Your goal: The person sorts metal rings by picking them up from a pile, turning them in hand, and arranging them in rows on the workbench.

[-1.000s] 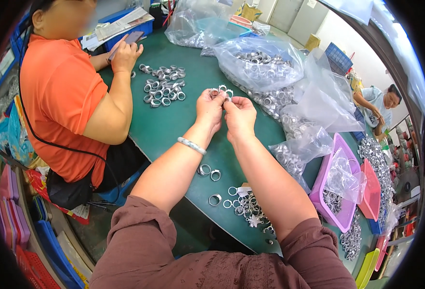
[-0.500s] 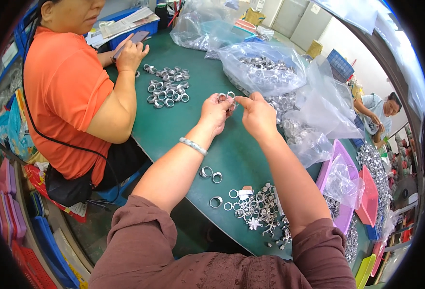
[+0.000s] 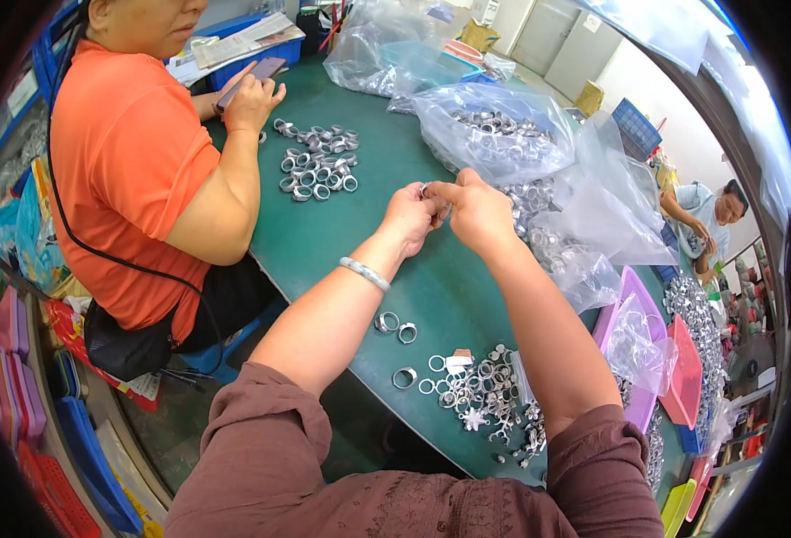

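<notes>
Over the green table (image 3: 359, 242), my left hand (image 3: 408, 220) is closed on silver metal rings (image 3: 424, 190), mostly hidden by the fingers. My right hand (image 3: 483, 213) meets it, its fingers closed and pressed on the same ring from the right. Just beyond my right hand lies a clear plastic bag (image 3: 453, 99) filled with similar rings. Between my forearms, a few loose rings (image 3: 387, 322) rest near the table's edge, beside a jumbled pile of rings and small metal parts (image 3: 480, 394).
At left, a co-worker in an orange shirt (image 3: 131, 170) holds a phone (image 3: 256, 79) near a cluster of rings (image 3: 319, 175). On the right stand a purple tray (image 3: 603, 332), a red tray (image 3: 685, 381) and a long heap of metal parts (image 3: 693, 314). Another person (image 3: 700, 211) sits behind.
My right hand has moved left against my left hand, and its fingers now cover most of the rings that showed before. The view has shifted slightly.
</notes>
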Demonstrator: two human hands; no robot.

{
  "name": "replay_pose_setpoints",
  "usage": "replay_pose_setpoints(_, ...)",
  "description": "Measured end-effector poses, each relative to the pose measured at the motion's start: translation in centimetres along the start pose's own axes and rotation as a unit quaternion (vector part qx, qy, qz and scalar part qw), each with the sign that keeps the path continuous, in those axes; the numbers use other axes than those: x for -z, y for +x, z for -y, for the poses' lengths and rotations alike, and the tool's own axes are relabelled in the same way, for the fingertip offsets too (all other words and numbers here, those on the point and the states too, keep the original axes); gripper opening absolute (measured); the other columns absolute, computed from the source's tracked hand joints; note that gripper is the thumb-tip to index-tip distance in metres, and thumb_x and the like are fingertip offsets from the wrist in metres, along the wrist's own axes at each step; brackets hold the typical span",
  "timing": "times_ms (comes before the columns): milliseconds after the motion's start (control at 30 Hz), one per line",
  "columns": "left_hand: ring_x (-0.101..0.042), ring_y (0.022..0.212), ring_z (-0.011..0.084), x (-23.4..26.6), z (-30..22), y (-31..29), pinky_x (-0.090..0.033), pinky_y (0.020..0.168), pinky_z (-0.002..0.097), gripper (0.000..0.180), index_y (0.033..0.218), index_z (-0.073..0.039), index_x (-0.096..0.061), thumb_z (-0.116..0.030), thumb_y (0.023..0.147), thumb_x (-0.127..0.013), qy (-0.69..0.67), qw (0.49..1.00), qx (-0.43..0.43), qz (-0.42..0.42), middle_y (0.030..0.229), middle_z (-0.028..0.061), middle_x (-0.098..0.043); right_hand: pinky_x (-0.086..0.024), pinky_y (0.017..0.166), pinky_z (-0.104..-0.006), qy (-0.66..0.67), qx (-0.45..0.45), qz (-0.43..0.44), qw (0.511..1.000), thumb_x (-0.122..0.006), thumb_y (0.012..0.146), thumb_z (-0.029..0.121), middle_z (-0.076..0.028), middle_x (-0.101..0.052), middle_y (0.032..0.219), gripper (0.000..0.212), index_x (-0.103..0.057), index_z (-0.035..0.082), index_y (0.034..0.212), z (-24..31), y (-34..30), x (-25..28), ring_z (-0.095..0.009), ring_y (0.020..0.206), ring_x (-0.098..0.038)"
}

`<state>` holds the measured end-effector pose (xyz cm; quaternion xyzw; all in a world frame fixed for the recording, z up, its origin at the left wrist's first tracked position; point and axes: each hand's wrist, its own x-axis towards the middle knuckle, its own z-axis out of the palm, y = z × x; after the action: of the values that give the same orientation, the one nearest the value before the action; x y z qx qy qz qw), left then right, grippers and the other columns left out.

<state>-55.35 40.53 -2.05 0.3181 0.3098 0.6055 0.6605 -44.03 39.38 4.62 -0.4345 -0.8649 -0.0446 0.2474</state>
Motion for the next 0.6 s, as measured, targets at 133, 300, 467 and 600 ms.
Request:
replay_pose_setpoints(133, -0.051, 0.063, 0.0119, -0.3, 0.1, 0.0, -0.043, 0.058, 0.0241, 0.009, 0.080, -0.007, -0.048, 0.000, 0.082, -0.054, -0.005, 1.000, 0.018, 0.008, 0.073, 0.0021, -0.054, -0.046, 0.062, -0.0360, 0.045, -0.011, -0.026, 0.999, -0.053, 0.075, 0.009, -0.010, -0.054, 0.079, 0.021, -0.067, 0.016, 0.090, -1.2, 0.1, 0.0, -0.026, 0.069, -0.058)
replay_pose_setpoints(300, -0.050, 0.062, 0.0121, -0.1, 0.1, -0.2, -0.039, 0.055, 0.0233, 0.017, 0.074, -0.010, -0.043, -0.001, 0.081, -0.056, -0.015, 1.000, 0.026, 0.009, 0.073, 0.0031, -0.053, -0.047, 0.065, -0.0333, 0.581, -0.363, 0.064, 0.725, -0.045, 0.086, 0.009, -0.014, -0.057, 0.092, 0.027, -0.048, -0.001, 0.110, -2.7, -0.8, 2.5, -0.024, 0.075, -0.057)
replay_pose_setpoints(467, -0.050, 0.062, 0.0121, -0.2, 0.1, -0.1, -0.040, 0.056, 0.0243, 0.015, 0.075, -0.011, -0.044, -0.004, 0.081, -0.057, -0.011, 1.000, 0.024, 0.014, 0.074, 0.0035, -0.055, -0.046, 0.083, -0.0386, 0.790, -0.334, 0.075, 0.508, -0.043, 0.084, 0.001, -0.025, -0.049, 0.107, 0.036, -0.035, -0.008, 0.118, -3.5, -4.2, 4.2, -0.032, 0.094, -0.053)
replay_pose_setpoints(600, -0.050, 0.062, 0.0125, -0.4, 0.1, 0.2, -0.039, 0.056, 0.0243, 0.014, 0.074, -0.009, -0.044, -0.004, 0.083, -0.055, -0.012, 1.000, 0.022, 0.018, 0.077, 0.0050, -0.056, -0.040, 0.094, -0.0409, 0.819, -0.282, 0.085, 0.492, -0.048, 0.078, -0.006, -0.028, -0.045, 0.115, 0.048, -0.031, -0.007, 0.123, -3.6, -6.4, 5.8, -0.037, 0.106, -0.049)
